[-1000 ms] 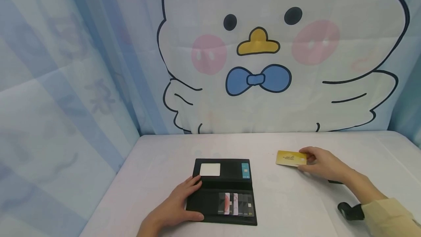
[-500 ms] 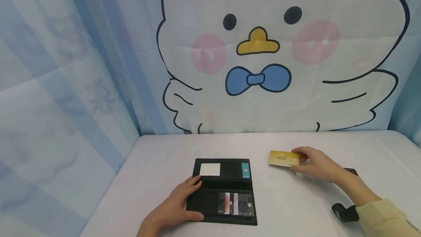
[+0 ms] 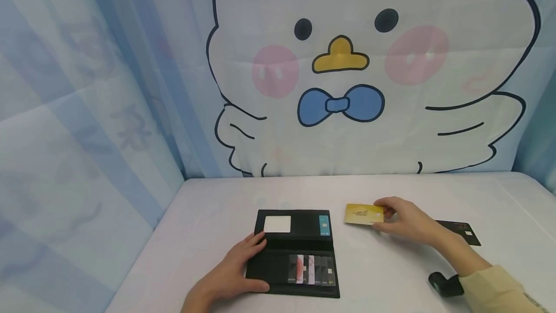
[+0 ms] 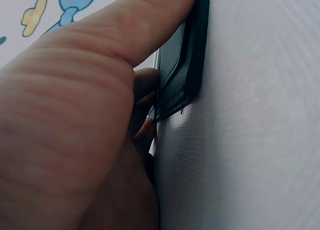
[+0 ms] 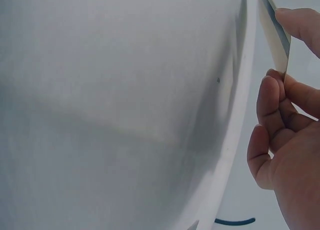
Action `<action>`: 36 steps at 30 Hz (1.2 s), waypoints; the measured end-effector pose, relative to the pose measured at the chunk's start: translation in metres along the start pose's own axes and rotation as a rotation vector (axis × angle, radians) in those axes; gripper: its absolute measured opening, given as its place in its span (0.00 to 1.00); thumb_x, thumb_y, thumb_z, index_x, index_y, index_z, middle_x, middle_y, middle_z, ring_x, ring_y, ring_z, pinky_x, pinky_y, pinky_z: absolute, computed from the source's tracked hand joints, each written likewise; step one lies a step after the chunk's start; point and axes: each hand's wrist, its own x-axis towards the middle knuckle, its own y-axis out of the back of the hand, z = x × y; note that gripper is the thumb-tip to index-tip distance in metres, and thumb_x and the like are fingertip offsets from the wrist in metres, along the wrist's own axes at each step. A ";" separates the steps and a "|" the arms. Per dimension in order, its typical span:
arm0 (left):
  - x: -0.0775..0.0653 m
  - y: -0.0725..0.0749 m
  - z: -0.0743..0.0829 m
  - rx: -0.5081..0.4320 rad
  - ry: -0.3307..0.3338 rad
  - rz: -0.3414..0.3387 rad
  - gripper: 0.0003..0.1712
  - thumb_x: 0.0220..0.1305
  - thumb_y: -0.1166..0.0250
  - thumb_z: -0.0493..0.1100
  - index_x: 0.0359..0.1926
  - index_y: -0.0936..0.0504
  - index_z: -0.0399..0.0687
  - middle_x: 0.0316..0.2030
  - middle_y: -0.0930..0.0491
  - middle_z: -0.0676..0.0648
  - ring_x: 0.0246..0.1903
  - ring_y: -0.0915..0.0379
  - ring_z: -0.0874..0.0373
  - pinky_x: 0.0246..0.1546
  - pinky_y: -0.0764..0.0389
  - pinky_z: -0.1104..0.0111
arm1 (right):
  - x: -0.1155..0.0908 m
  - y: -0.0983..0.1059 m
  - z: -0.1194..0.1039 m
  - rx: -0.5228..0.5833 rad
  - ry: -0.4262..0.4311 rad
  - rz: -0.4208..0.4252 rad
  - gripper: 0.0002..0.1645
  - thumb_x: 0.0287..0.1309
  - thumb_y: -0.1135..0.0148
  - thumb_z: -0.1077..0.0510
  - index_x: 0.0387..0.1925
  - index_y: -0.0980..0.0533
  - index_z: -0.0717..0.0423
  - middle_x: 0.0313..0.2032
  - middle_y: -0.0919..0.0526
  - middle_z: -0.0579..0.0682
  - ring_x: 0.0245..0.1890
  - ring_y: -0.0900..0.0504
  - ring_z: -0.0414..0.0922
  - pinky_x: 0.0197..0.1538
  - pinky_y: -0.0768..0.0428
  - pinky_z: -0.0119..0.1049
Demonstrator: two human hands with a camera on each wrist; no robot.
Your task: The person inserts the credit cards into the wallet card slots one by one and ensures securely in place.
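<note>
A black card wallet lies unfolded flat on the table. A white card and a blue card show in its upper half, and several cards sit in the lower half's clear pockets. My left hand rests on the wallet's left side with relaxed fingers; in the left wrist view the thumb lies along its edge. To the right of the wallet, my right hand pinches a yellow bank card by its right end, thumb and fingertips at opposite edges. The right wrist view shows the card nearly edge-on.
A black card lies on the white table behind the right forearm, which partly covers it. A black strap-like piece sits at the right wrist beside the sleeve. A curtain with a cartoon bird hangs behind the table.
My right hand has moved left toward the wallet with the yellow bank card, uncovering more of the black card on the table. The left hand and the wallet have stayed put.
</note>
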 end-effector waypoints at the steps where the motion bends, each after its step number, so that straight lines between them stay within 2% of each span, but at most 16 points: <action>1: 0.000 0.000 0.000 -0.001 -0.001 -0.002 0.54 0.54 0.23 0.61 0.75 0.35 0.43 0.78 0.47 0.49 0.77 0.60 0.41 0.68 0.51 0.35 | 0.000 -0.001 -0.001 0.001 -0.001 0.001 0.36 0.53 0.23 0.51 0.56 0.25 0.70 0.43 0.20 0.49 0.40 0.26 0.44 0.40 0.22 0.35; 20: 0.001 0.001 -0.002 0.001 -0.011 -0.006 0.54 0.54 0.24 0.61 0.75 0.35 0.43 0.78 0.47 0.49 0.76 0.59 0.41 0.68 0.50 0.35 | 0.013 -0.022 -0.028 0.039 0.026 0.013 0.36 0.52 0.22 0.52 0.57 0.24 0.68 0.43 0.21 0.48 0.40 0.26 0.45 0.42 0.21 0.38; 26: 0.000 0.000 -0.002 -0.004 -0.017 -0.001 0.54 0.54 0.24 0.61 0.75 0.35 0.43 0.78 0.47 0.49 0.77 0.60 0.41 0.69 0.51 0.35 | 0.018 -0.028 -0.034 0.036 0.052 0.028 0.35 0.52 0.22 0.53 0.57 0.24 0.69 0.43 0.20 0.48 0.39 0.26 0.44 0.43 0.21 0.38; 36: 0.000 0.001 -0.003 0.004 -0.024 0.003 0.54 0.54 0.24 0.62 0.75 0.35 0.43 0.77 0.46 0.49 0.77 0.59 0.41 0.69 0.50 0.35 | 0.026 -0.037 -0.046 0.011 0.063 0.006 0.34 0.51 0.22 0.54 0.55 0.24 0.69 0.41 0.21 0.47 0.38 0.27 0.43 0.42 0.21 0.37</action>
